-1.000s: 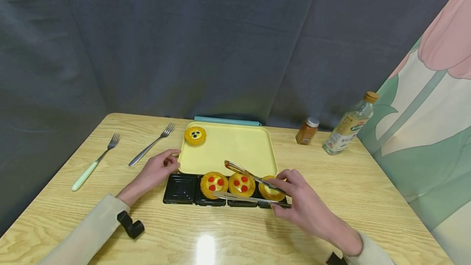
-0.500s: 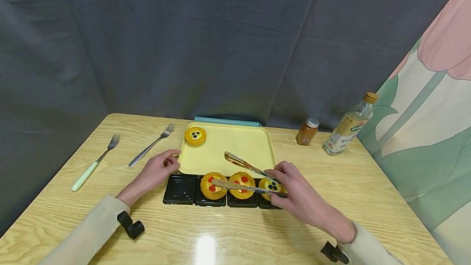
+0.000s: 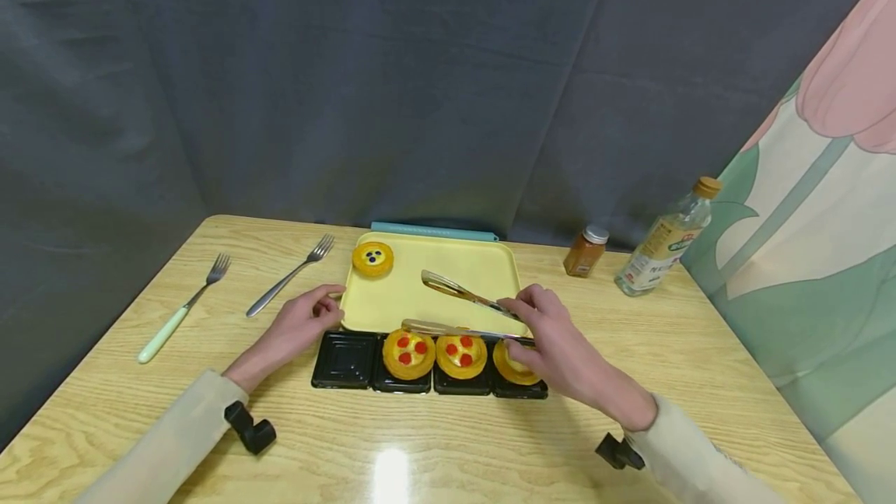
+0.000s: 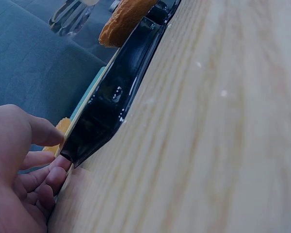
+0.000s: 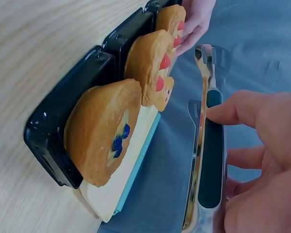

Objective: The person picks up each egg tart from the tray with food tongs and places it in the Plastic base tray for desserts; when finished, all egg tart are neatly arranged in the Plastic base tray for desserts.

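Note:
My right hand [image 3: 570, 356] holds metal food tongs [image 3: 458, 290] with a dark green grip [image 5: 211, 150], between thumb and fingers. The tongs' arms stand apart over the front of the yellow tray [image 3: 462, 255], holding nothing. Below lies a black container [image 3: 343, 360] with a row of square compartments. Two egg tarts [image 3: 408, 368] with red toppings sit in its middle compartments. A blueberry-topped tart [image 5: 104, 131] sits in the rightmost one; the leftmost is bare. Another blueberry tart [image 3: 373, 259] rests in the tray's far left corner. My left hand [image 3: 304, 325] rests, fingers relaxed, at the tray's left edge.
Two forks, one with a pale green handle [image 3: 163, 334] and one all metal [image 3: 290, 276], lie at left. A spice jar [image 3: 585, 253] and a clear bottle [image 3: 661, 243] stand at back right. Behind the tray lies a teal strip [image 3: 434, 232]. A dark curtain hangs behind.
My right hand has moved away from me and slightly left, carrying the tongs from above the tarts to over the tray's front. The left hand and the tarts have stayed put.

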`<state>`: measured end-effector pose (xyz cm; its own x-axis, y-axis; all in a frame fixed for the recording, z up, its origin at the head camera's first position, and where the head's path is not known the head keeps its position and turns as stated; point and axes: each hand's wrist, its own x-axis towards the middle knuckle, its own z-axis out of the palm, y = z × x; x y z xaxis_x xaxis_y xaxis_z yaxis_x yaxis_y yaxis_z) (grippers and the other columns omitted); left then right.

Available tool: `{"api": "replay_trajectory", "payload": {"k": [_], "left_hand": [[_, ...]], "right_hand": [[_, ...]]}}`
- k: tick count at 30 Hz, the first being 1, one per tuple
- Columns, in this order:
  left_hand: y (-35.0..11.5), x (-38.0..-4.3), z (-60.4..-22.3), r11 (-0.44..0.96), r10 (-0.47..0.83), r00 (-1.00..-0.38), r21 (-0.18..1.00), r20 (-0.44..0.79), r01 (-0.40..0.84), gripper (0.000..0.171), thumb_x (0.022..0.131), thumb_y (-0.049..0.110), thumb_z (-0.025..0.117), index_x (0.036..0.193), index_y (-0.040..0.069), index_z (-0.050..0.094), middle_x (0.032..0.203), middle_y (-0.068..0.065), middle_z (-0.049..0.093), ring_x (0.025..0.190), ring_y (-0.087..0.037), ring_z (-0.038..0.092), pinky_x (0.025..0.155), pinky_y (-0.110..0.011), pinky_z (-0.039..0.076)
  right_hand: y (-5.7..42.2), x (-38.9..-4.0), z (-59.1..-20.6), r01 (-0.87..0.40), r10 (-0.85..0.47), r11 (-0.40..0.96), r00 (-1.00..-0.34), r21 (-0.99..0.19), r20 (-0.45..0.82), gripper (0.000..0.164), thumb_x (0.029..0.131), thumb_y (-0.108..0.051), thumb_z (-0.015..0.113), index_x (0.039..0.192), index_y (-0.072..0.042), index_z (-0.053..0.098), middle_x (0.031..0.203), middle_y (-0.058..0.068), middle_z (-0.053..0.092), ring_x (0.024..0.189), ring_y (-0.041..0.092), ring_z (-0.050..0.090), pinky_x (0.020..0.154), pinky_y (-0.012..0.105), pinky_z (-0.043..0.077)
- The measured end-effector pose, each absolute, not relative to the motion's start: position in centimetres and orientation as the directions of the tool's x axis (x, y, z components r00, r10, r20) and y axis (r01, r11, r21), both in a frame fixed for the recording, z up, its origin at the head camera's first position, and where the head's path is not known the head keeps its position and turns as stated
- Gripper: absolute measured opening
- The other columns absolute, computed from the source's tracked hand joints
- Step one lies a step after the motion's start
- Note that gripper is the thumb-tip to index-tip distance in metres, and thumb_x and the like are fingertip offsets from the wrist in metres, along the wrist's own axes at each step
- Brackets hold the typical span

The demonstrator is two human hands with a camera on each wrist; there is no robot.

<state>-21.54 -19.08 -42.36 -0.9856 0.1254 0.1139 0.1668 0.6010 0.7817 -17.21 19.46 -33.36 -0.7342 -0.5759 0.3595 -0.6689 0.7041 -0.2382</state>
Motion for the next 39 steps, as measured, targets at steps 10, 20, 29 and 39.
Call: {"api": "replay_trajectory", "payload": {"k": [10,20,29,39], "left_hand": [[-19.1,-21.5,-42.2,0.603,0.126,-0.986,0.781,0.112,0.165,0.047,0.098,0.018,0.061,0.140,-0.001,0.054,0.099,-0.006,0.060,0.085,-0.021,0.051,0.073,-0.035,0.042],[-19.1,-21.6,-42.2,0.604,0.121,-0.987,0.781,0.108,0.159,0.047,0.098,0.019,0.062,0.140,0.000,0.054,0.098,-0.006,0.061,0.084,-0.021,0.051,0.073,-0.035,0.042],[-19.1,-21.6,-42.3,0.604,0.123,-0.986,0.780,0.113,0.164,0.046,0.098,0.017,0.062,0.140,-0.001,0.055,0.098,-0.006,0.062,0.084,-0.021,0.052,0.073,-0.036,0.043],[-19.1,-21.6,-42.3,0.599,0.127,-0.985,0.783,0.113,0.167,0.046,0.098,0.018,0.061,0.140,-0.001,0.054,0.099,-0.006,0.062,0.084,-0.021,0.052,0.073,-0.035,0.043]], "right_hand": [[18.6,-19.1,-33.1,-0.651,-0.560,0.697,-0.756,-0.300,0.339,0.045,0.090,-0.006,0.070,0.133,0.003,0.062,0.104,0.013,0.048,0.095,0.026,0.038,0.077,0.039,0.033],[17.1,-21.1,-32.5,-0.655,-0.562,0.687,-0.754,-0.316,0.340,0.045,0.091,-0.010,0.071,0.133,0.003,0.062,0.103,0.016,0.049,0.091,0.027,0.037,0.076,0.040,0.031],[15.6,-23.4,-32.5,-0.660,-0.564,0.687,-0.748,-0.303,0.350,0.043,0.087,-0.009,0.072,0.127,0.006,0.066,0.101,0.017,0.051,0.092,0.029,0.040,0.080,0.041,0.032],[13.7,-25.5,-33.0,-0.627,-0.549,0.711,-0.778,-0.319,0.306,0.043,0.085,-0.010,0.071,0.124,0.006,0.067,0.102,0.017,0.054,0.094,0.031,0.044,0.083,0.042,0.037]]}}
